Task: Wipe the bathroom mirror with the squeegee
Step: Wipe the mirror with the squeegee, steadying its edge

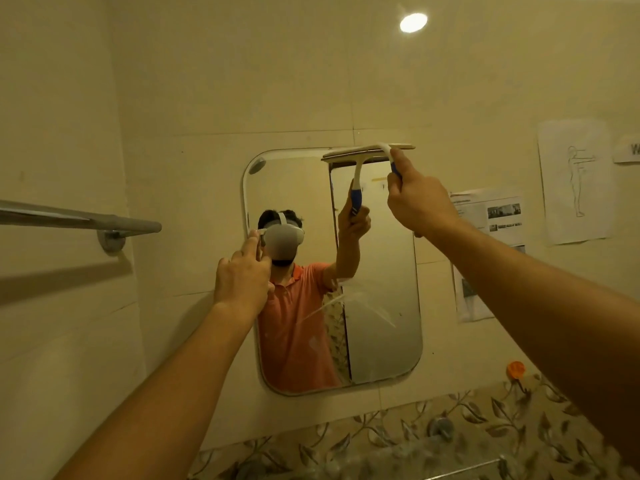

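I have the right hand wrapped round the blue-and-white handle of the squeegee, fingers curled tight on it, at the upper right corner of the mirror. The squeegee's blade lies nearly level along the mirror's top edge, against the glass or the rim there, and its right end reaches about as far as the mirror's right side. My left hand is up at the mirror's left edge, about halfway up, with the forefinger reaching to the rim and the other fingers bent. I cannot tell whether it pinches the rim or only rests against it. Pale streaks fan across the glass in the mirror's lower right part. To the left of the mirror a metal towel rail sticks out from the wall. To the right of the mirror printed sheets and a line drawing of a figure are stuck to the wall, and lower right of it sits a small orange hook. Below the mirror runs a band of leaf-patterned tile. Above it a round light glows.
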